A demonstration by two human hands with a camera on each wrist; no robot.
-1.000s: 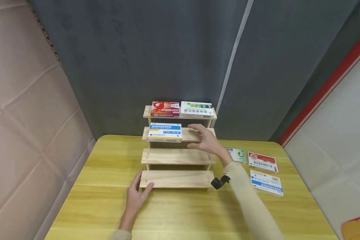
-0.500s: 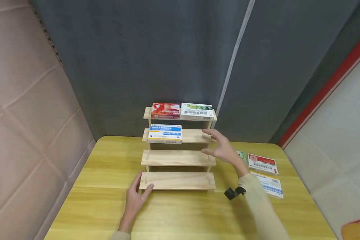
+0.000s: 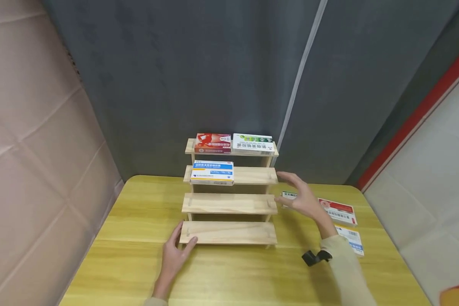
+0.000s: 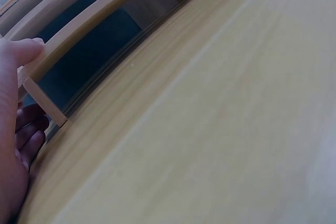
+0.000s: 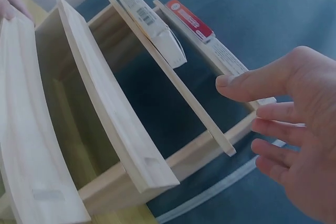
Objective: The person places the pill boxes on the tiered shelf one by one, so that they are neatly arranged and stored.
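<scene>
A four-step wooden display rack [image 3: 229, 233] stands on the table. My left hand [image 3: 173, 255] grips the left end of its lowest step; in the left wrist view the thumb [image 4: 27, 51] lies on the step and the other fingers curl beside the leg. My right hand [image 3: 305, 200], fingers spread and holding nothing, hovers at the right end of the middle steps. On the top step lie a red medicine box [image 3: 213, 143] and a white-green medicine box [image 3: 253, 144]. A blue-white medicine box [image 3: 212, 173] lies on the left of the step below.
Right of the rack, more medicine boxes lie on the table [image 3: 137, 238]: a red-white box [image 3: 338, 211], a blue-white box [image 3: 352, 240] partly behind my sleeve, and another box [image 3: 289, 195] partly behind my right hand. A grey curtain [image 3: 176, 76] hangs behind the rack.
My right hand has moved right and slightly down, from over the second step's right part to beyond the rack's right end. My left hand stays on the lowest step.
</scene>
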